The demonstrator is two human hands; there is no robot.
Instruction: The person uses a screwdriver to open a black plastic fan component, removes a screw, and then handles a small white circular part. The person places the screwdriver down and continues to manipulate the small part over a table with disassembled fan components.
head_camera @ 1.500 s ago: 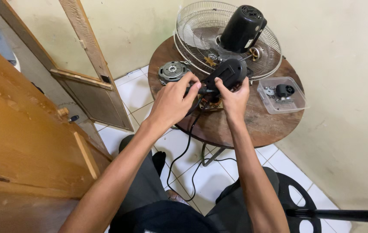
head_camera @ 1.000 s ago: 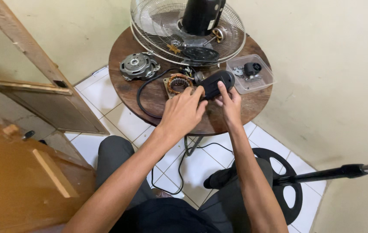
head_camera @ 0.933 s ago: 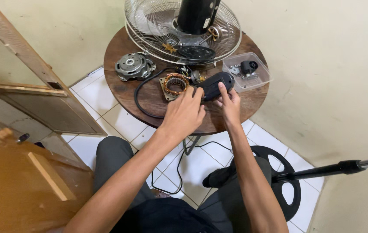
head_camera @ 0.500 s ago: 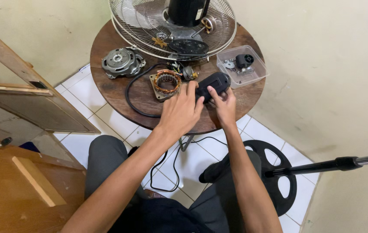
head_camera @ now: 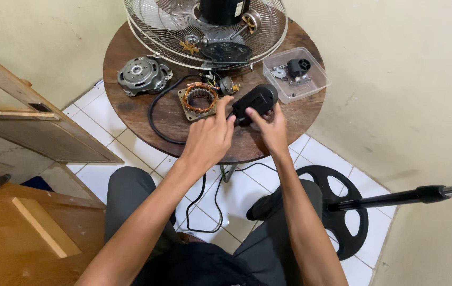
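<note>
Black part: I see a smooth, rounded black plastic casing point(head_camera: 256, 102) lying on the bench, in the upper middle of the frame.
Left hand: my left hand point(head_camera: 208, 137) rests on the bench just left of the casing, one finger pointing up at the coil. Its grip is loose, the fingers a bit apart and clamped on nothing.
Right hand: my right hand point(head_camera: 271, 127) touches the casing's lower edge. The fingers bend around it, but I cannot tell if they hold it tight.
Coil: a ring of shiny copper wire in a square metal frame point(head_camera: 199, 100), just left of the casing.
Bench: a round, dark wooden bench point(head_camera: 152, 124) with a worn, scratched top.
Motor cover: a grey, bumpy metal disc point(head_camera: 142, 76) at the upper left of the bench.
Cable: a thin black cable point(head_camera: 154, 114) curves over the wood and hangs down to the white floor tiles.
Fan cage: a round wire cage point(head_camera: 205, 26), cut off by the top edge.
Box: a clear plastic box point(head_camera: 295, 74) with small parts, too small to make out.
Stand: a black round base point(head_camera: 342, 212) and pole, cut off at the right.
</note>
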